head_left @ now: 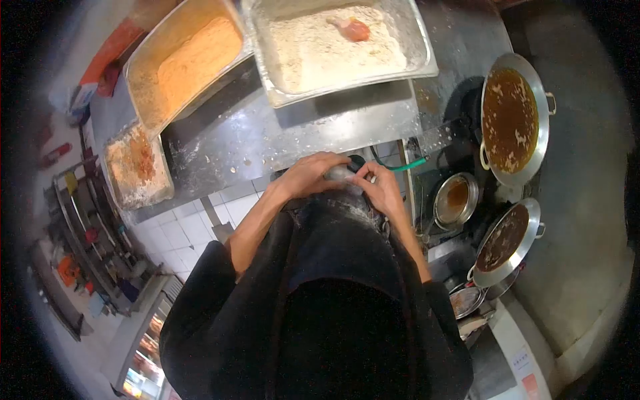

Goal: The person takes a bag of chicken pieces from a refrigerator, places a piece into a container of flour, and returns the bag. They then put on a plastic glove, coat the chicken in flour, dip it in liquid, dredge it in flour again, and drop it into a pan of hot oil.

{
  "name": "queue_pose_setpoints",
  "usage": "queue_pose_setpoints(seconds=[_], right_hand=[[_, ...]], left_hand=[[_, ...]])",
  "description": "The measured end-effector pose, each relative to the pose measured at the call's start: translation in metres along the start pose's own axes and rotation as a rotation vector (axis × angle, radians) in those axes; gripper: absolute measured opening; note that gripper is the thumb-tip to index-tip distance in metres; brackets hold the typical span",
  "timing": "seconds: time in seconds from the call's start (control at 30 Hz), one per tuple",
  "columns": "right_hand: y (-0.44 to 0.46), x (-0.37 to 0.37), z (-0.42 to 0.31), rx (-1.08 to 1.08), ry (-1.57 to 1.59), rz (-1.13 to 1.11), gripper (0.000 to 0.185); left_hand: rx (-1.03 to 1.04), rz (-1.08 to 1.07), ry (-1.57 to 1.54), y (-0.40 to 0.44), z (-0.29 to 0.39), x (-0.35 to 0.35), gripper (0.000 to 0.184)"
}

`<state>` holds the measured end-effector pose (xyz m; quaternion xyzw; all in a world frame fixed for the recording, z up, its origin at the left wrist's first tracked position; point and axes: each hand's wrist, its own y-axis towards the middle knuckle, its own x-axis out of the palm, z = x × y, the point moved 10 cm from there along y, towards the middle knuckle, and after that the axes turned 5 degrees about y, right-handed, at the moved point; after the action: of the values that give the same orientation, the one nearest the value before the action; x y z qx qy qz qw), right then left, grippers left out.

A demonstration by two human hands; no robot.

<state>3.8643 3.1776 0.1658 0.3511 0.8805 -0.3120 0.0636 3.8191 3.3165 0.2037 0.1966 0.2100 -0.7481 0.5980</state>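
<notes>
Close to my waist, my left hand [310, 175] and my right hand [379, 187] meet at a small, crumpled, whitish translucent thing [340, 175], maybe thin plastic. The fingers of my left hand curl against its left side, while the thumb and fingertips of my right hand pinch its right side. Its exact kind cannot be made out. Both hands are over the front of my dark clothing [343, 230], which has white powder on it. Beyond them, a raw chicken drumstick [353, 29] lies on pale flour in a metal tray [347, 85].
An orange powder fills part of a second metal tray [143, 110] at the left, beside a smaller floury tray [127, 180]. On the right stand two large pans of dark oil [510, 123] [503, 240] and a small metal bowl [460, 200]. A green hose [410, 164] crosses the counter's edge.
</notes>
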Motion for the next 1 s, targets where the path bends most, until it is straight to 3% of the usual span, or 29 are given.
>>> queue_pose_setpoints(seconds=[0.07, 0.13, 0.2, 0.27, 0.37, 0.47, 0.5, 0.57, 0.63, 0.67, 0.73, 0.77, 0.8, 0.87, 0.9, 0.93, 1.0], right_hand=[[-0.007, -0.009, 0.018, 0.072, 0.22, 0.014, 0.015], [-0.015, -0.028, 0.025, 0.017, 0.29, 0.107, 0.016], [-0.023, -0.054, 0.041, 0.04, 0.634, 0.31, 0.018], [-0.032, -0.065, 0.052, 0.065, 0.661, 0.36, 0.02], [-0.037, -0.067, 0.061, 0.072, 0.752, 0.317, 0.022], [-0.048, -0.081, 0.038, -0.06, 0.719, 0.411, 0.025], [-0.053, -0.087, 0.032, -0.095, 0.722, 0.457, 0.027], [-0.06, -0.099, 0.027, -0.133, 0.726, 0.51, 0.029], [-0.066, -0.105, 0.049, 0.08, 0.879, 0.555, 0.031], [-0.068, -0.109, 0.044, 0.075, 0.88, 0.561, 0.031], [-0.091, -0.139, 0.009, -0.224, 0.849, 0.83, 0.035], [-0.097, -0.139, -0.02, -0.411, 0.744, 0.876, 0.032], [-0.098, -0.143, -0.017, -0.415, 0.745, 0.879, 0.032], [-0.093, -0.132, -0.042, -0.43, -0.004, 0.693, 0.029], [-0.085, -0.13, -0.019, -0.192, 0.266, 0.612, 0.024], [-0.085, -0.129, -0.022, -0.193, 0.266, 0.619, 0.024], [-0.089, -0.134, 0.003, -0.059, 0.699, 0.799, 0.022]], left_hand=[[0.044, -0.064, -0.03, 0.012, -0.001, 0.017, 0.033], [-0.211, -0.368, 0.022, 0.015, -0.021, 0.046, 0.028], [-0.284, -0.391, -0.113, 0.022, -0.019, 0.047, 0.026], [-0.358, -0.412, -0.244, 0.027, -0.019, 0.056, 0.027], [-0.355, -0.037, -0.729, 0.044, -0.025, 0.054, 0.034], [-0.445, 0.069, -0.765, 0.062, 0.005, 0.037, 0.023], [-0.338, 0.082, -0.895, 0.069, 0.019, 0.038, 0.024], [-0.317, 0.007, -0.833, 0.078, 0.034, 0.04, 0.023], [-0.296, -0.067, -0.772, 0.085, 0.042, 0.046, 0.022], [-0.342, -0.028, -0.792, 0.089, 0.035, 0.045, 0.022], [-0.385, 0.009, -0.809, 0.095, 0.032, 0.044, 0.022], [-0.397, 0.038, -0.819, 0.099, 0.035, 0.043, 0.024], [-0.41, 0.065, -0.829, 0.102, 0.037, 0.042, 0.026], [-0.423, 0.088, -0.817, 0.104, 0.042, 0.043, 0.028], [-0.433, 0.118, -0.806, 0.107, 0.045, 0.04, 0.031], [-0.428, 0.113, -0.805, 0.107, 0.053, 0.042, 0.031], [-0.385, 0.377, -0.689, 0.1, 0.066, 0.016, 0.038]])
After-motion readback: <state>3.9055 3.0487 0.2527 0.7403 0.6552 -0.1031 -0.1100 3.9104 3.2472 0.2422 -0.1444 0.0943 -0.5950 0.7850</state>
